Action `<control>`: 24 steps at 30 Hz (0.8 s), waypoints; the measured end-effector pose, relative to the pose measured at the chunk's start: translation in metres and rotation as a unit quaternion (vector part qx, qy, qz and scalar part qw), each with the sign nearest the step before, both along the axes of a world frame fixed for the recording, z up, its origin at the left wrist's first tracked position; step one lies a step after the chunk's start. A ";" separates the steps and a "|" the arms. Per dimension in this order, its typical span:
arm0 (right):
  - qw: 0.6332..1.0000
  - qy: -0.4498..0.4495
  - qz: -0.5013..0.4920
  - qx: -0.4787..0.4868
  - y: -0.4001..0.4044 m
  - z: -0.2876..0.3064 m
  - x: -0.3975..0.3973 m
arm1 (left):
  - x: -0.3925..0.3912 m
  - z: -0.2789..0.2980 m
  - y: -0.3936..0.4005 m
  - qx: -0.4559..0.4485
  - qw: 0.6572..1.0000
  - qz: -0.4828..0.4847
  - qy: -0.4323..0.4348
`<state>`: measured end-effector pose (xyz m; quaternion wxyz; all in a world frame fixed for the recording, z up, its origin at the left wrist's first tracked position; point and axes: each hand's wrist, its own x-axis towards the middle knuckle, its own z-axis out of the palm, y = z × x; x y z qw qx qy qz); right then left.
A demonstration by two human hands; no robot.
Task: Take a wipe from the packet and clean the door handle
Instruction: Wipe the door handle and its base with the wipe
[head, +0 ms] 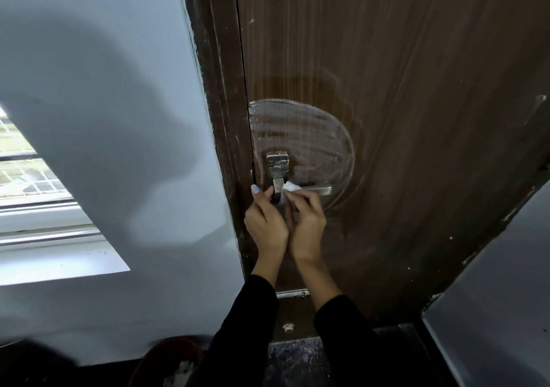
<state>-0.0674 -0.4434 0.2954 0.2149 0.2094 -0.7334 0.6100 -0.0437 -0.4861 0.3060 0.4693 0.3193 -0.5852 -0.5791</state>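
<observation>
A metal lever door handle [320, 189] with a square back plate [277, 162] sits on the brown wooden door [401, 89]. My right hand [306, 223] pinches a small white wipe [292, 186] against the lever near its base. My left hand [266, 220] grips the handle's neck from the left, fingers curled around it. The wipe packet is not in view. Pale smeared wipe marks ring the door surface around the handle.
A dark door frame [220, 89] runs left of the door beside a pale grey wall [119, 89]. A window [26, 172] with a white sill is at the left. A reddish bin [169, 363] stands on the floor below. A grey wall [500, 297] rises at the right.
</observation>
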 end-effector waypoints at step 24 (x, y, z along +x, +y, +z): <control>0.999 -0.022 -0.005 0.041 0.007 0.007 0.000 | 0.008 0.007 0.000 0.110 0.990 -0.085 -0.002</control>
